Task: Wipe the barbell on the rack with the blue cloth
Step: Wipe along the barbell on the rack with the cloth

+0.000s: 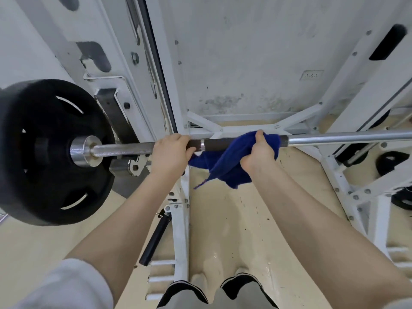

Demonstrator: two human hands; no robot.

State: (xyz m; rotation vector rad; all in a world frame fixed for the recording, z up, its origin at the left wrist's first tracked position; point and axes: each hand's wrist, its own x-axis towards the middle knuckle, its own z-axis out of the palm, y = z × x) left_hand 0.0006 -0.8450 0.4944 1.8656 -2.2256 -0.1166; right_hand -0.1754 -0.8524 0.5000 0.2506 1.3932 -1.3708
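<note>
The barbell (334, 139) lies level across the white rack (156, 90), with a dark knurled stretch in the middle and shiny steel to the right. A black weight plate (44, 152) sits on its left end. My left hand (171, 152) grips the bar just left of the dark section. My right hand (259, 152) holds the blue cloth (227, 161) wrapped over the dark section, and the cloth's loose ends hang below the bar.
White rack uprights and cross braces (347, 175) stand behind and to the right of the bar. A black roller handle (156, 237) leans by the lower frame. More black plates (388, 161) lie on the beige floor at the right.
</note>
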